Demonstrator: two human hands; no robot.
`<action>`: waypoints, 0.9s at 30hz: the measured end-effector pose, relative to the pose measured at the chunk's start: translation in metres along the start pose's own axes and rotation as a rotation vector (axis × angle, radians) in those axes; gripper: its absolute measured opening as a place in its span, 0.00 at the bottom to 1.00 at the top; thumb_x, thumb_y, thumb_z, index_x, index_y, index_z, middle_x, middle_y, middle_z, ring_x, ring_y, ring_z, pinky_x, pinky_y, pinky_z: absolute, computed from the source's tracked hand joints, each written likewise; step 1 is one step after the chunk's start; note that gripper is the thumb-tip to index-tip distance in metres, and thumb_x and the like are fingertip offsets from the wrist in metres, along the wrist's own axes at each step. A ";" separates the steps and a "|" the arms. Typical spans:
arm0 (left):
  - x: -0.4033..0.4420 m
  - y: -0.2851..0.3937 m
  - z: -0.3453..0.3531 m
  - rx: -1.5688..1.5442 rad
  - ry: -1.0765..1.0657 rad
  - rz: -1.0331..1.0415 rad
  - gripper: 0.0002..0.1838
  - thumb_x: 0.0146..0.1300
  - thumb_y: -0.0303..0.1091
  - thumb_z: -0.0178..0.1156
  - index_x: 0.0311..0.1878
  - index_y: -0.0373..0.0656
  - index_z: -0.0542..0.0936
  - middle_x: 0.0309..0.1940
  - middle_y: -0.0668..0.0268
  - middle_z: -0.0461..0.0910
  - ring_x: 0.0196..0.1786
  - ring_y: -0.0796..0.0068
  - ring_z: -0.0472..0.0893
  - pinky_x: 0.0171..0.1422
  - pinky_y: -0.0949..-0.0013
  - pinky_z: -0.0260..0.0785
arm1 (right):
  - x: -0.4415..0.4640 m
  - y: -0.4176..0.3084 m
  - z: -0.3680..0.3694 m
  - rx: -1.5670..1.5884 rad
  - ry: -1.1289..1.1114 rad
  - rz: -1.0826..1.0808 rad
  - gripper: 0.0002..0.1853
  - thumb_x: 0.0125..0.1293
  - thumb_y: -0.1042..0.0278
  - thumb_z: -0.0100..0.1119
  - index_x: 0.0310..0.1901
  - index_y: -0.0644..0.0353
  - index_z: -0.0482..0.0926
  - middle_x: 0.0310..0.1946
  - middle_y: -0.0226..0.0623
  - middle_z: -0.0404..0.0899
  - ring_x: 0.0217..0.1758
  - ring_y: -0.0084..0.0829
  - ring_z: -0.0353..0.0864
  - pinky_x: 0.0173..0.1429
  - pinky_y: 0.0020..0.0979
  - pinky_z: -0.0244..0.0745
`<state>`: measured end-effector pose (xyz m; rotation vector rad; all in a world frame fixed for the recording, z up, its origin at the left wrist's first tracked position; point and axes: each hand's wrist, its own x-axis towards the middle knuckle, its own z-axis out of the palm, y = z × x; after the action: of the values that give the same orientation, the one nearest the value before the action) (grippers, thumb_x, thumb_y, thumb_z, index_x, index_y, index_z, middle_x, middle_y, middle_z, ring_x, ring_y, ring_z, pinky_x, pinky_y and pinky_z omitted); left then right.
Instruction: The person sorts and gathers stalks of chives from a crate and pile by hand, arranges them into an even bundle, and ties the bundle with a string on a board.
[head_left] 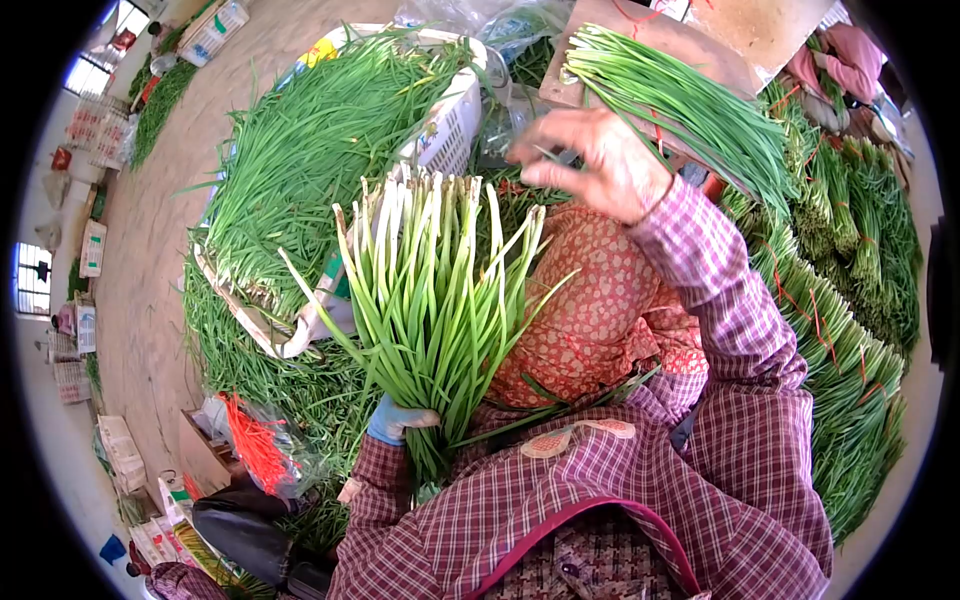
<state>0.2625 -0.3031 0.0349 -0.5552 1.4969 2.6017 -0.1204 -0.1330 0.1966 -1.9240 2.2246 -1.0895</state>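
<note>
My left hand (400, 420), in a blue glove with the thumb tip bare, is closed around a thick bunch of garlic chives (430, 300). The pale cut ends point up and away from me, and the green leaves hang down past my wrist. Bare and raised, my right hand (595, 165) is in the air to the right of those ends. Its fingers are bent, with a gap between thumb and forefinger. A thin dark sliver shows in that gap; whether the fingers touch it, I cannot tell. Beyond the hand, a neat bundle of chives (680, 110) lies on a board (590, 95).
A white plastic basket (450, 125) heaped with loose chives (330, 150) stands ahead to the left. Tied bundles (820, 330) are stacked along my right. Orange-red ties (258, 445) lie at lower left. Trimmings cover the floor. Another person (850, 60) sits at upper right.
</note>
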 end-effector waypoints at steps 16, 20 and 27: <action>0.001 -0.004 0.001 -0.062 0.032 -0.008 0.37 0.38 0.29 0.80 0.56 0.39 0.77 0.47 0.60 0.82 0.47 0.67 0.82 0.52 0.63 0.76 | -0.008 -0.049 0.027 0.191 -0.116 0.061 0.08 0.54 0.64 0.66 0.30 0.57 0.80 0.25 0.35 0.78 0.31 0.37 0.79 0.44 0.39 0.71; 0.000 0.003 0.006 -0.034 0.051 0.018 0.36 0.38 0.30 0.80 0.56 0.39 0.77 0.46 0.61 0.82 0.46 0.68 0.82 0.51 0.64 0.76 | -0.007 -0.039 0.015 -0.075 0.103 -0.048 0.08 0.57 0.61 0.64 0.31 0.56 0.81 0.25 0.33 0.76 0.31 0.35 0.77 0.44 0.37 0.68; 0.004 0.003 0.007 -0.081 0.062 -0.069 0.35 0.38 0.30 0.80 0.53 0.38 0.78 0.44 0.62 0.82 0.44 0.70 0.82 0.48 0.68 0.77 | -0.015 -0.053 0.041 -0.129 -0.042 -0.075 0.09 0.56 0.59 0.66 0.34 0.53 0.82 0.25 0.29 0.74 0.35 0.29 0.78 0.46 0.37 0.67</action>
<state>0.2566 -0.2992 0.0389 -0.6898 1.3687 2.6243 -0.0527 -0.1403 0.1857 -2.0755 2.2703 -0.9251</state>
